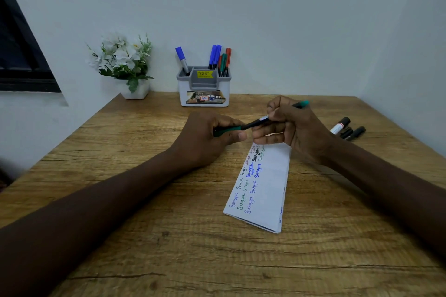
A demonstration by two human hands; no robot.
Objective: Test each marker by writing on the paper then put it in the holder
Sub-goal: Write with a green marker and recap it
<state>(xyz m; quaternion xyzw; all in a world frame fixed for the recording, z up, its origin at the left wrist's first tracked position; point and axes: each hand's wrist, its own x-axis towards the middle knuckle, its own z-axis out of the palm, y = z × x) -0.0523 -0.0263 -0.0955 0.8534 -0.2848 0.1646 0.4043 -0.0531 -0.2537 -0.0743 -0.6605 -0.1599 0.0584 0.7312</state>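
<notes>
A green marker [255, 123] stretches between both hands above the top of the folded paper [268, 183]. My right hand [289, 125] grips its barrel, and the teal end sticks out behind the knuckles. My left hand [210, 137] is closed around the green cap [229, 129] at the marker's front end; whether the cap is on or off the tip I cannot tell. The paper carries several rows of handwriting in blue, green and black. The grey-and-white holder [204, 89] stands at the back with several blue, green and red markers in it.
Three black markers [347, 129] lie on the wooden desk [169, 236] to the right of my right hand. A white pot of artificial flowers [125, 65] stands left of the holder against the wall. A dark window frame [21, 55] is at the far left.
</notes>
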